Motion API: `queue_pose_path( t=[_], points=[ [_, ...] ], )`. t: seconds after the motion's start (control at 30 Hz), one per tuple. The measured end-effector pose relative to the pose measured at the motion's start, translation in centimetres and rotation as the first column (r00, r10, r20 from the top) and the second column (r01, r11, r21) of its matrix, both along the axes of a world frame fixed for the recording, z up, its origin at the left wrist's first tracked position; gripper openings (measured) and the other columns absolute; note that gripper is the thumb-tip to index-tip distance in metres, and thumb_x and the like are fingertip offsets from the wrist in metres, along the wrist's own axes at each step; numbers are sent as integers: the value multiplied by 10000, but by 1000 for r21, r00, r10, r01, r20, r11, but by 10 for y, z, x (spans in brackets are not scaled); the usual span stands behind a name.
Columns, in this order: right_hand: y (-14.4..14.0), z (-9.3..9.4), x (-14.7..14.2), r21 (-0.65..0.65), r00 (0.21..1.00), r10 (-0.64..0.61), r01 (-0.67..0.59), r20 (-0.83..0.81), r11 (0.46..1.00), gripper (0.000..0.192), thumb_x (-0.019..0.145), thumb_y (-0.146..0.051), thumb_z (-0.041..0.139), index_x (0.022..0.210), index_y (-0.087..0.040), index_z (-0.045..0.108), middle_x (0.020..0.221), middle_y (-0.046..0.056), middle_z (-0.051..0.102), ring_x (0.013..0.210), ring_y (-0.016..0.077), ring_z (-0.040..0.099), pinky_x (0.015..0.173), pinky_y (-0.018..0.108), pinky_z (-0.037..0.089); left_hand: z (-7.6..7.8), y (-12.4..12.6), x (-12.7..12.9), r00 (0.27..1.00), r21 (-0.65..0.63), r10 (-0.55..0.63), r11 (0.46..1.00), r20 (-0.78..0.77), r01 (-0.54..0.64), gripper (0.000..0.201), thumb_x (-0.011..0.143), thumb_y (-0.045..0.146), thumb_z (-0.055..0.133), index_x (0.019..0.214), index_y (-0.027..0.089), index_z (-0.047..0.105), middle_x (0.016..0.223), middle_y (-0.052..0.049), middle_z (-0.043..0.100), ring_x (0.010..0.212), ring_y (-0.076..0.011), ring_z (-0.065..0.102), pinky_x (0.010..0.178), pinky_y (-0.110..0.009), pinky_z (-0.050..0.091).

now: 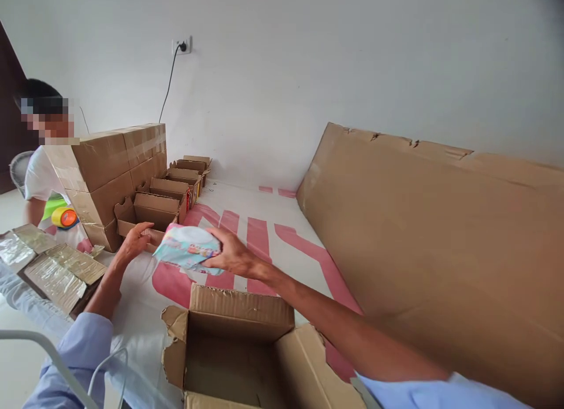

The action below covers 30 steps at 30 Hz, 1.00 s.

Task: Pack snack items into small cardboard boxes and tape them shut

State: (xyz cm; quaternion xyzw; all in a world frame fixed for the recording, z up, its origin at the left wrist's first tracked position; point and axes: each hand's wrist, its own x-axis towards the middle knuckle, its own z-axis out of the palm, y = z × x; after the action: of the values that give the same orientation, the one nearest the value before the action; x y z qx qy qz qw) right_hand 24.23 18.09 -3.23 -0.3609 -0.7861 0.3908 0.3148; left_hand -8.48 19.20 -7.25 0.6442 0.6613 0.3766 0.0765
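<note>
My right hand (231, 251) grips a soft, light-blue and white printed plastic pack (187, 247) by its right end, fingers above and thumb below. The pack is held in the air, beyond the large open cardboard box in front of me. My left hand (136, 242) is at the near left side of a small open cardboard box (156, 204), with its fingers bent around the near edge. The pack partly covers that box's front right corner. Close to me, the large open cardboard box (240, 306) shows a bare inside, its flaps folded outward.
More small open boxes (189, 174) stand in a row toward the wall. Taped cartons (106, 162) are stacked at left, with flattened taped cardboard (61, 274) nearer. A co-worker (44, 168) sits at far left by a yellow tape roll (64, 218). A large cardboard panel (432, 244) leans at right.
</note>
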Motion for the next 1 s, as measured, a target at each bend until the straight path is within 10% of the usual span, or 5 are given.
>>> queue_pose_path(
  t=[0.2, 0.37, 0.57, 0.83, 1.0],
  points=[
    [7, -25, -73, 17, 955, 181, -190, 234, 982, 489, 659, -235, 937, 1100, -203, 728, 1031, 20, 743, 918, 221, 679, 755, 295, 492, 5, -29, 30, 954, 328, 114, 922, 277, -206, 414, 946, 275, 528, 1299, 197, 730, 1290, -117, 706, 973, -219, 739, 931, -408, 629],
    [8, -48, -117, 48, 961, 48, -63, 272, 997, 603, 674, -239, 937, 1214, -162, 678, 1190, 116, 721, 1146, 322, 667, 930, 387, 524, 6, -85, 50, 944, 528, 187, 791, 271, -308, 302, 936, 185, 540, 1167, 221, 732, 1219, -84, 708, 1128, -236, 704, 1026, -418, 587],
    [31, -35, -132, 42, 982, 58, -66, 179, 997, 458, 794, -314, 887, 1177, -165, 683, 1181, 92, 707, 1158, 276, 651, 969, 383, 536, -14, -119, 67, 990, 415, 134, 900, 38, -138, 330, 989, 323, 614, 1297, 220, 673, 1424, -154, 611, 1327, -323, 623, 1073, -497, 580],
    [23, 82, 71, 266, 986, -77, 115, -151, 957, 248, 968, -334, 682, 1154, -181, 741, 1184, 64, 772, 1103, 207, 682, 1026, 404, 552, -49, -84, 67, 980, 211, 175, 966, -96, -152, 848, 818, 643, 680, 1505, 163, 543, 1688, -282, 376, 1568, -589, 362, 1224, -789, 361],
    [-42, 57, 187, 241, 909, -404, 416, -98, 877, 263, 979, -327, 672, 1198, -195, 735, 1271, 88, 754, 1185, 248, 687, 1039, 438, 547, -51, -65, 66, 925, -4, 371, 928, -85, -373, 1064, 734, 799, 618, 1563, 139, 520, 1754, -311, 266, 1591, -643, 292, 1258, -781, 322]
  ],
)
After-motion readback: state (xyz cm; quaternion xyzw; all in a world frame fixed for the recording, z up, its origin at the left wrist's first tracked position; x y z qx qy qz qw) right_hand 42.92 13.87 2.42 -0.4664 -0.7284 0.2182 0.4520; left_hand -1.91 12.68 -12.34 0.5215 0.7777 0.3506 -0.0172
